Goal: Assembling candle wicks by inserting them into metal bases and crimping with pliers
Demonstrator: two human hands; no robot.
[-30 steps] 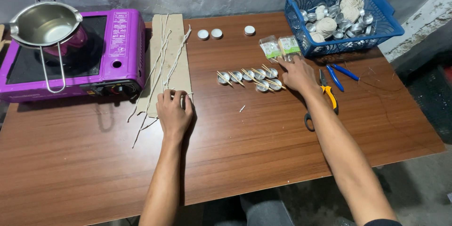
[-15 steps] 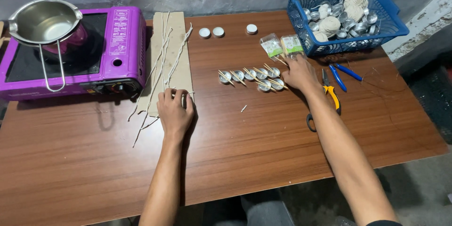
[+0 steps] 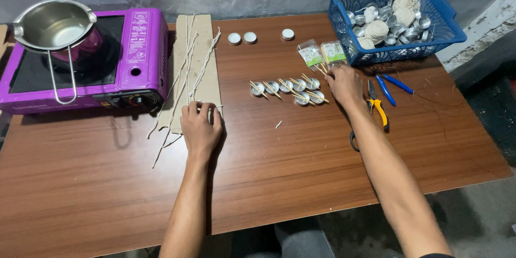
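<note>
While left hand rests curled on cardboard strip beside wax-coated wicks, right hand, fingers narrow, reaches wooden sticks over tealight cups; pinch one stick, avoid nudging cups

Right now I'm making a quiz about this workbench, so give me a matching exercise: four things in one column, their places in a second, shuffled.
Things:
1. steel pot
2. balls of string
3. left hand
4. pliers

Places:
A. in the blue basket
B. on the near end of the cardboard strip
C. on the purple stove
D. flat on the table, just right of the right hand

Pairs: 1-C, 2-A, 3-B, 4-D
</note>
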